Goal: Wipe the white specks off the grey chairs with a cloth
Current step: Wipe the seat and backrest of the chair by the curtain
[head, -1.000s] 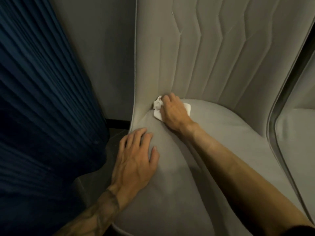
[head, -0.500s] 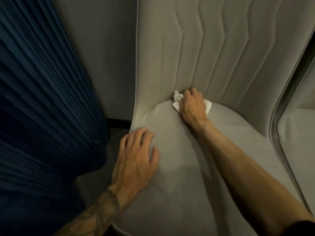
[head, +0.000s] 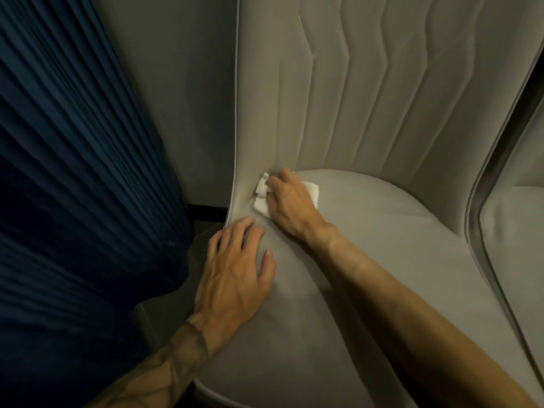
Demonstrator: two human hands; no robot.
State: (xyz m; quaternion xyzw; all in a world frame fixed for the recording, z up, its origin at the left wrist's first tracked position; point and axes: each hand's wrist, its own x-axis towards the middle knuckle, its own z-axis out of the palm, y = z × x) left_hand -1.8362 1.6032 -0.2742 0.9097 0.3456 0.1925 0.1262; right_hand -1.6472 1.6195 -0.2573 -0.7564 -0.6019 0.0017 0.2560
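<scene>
Since half a second before, the right hand (head: 290, 206) had slid the white cloth (head: 261, 204) leftward along the crease into the back-left corner of the grey chair (head: 382, 260), fingers curled over it. The left hand (head: 232, 272) stayed flat, fingers spread, on the seat's left edge. A pleated blue curtain (head: 73, 172) crowded the left side, and a second grey chair (head: 518, 245) stood just to the right.
</scene>
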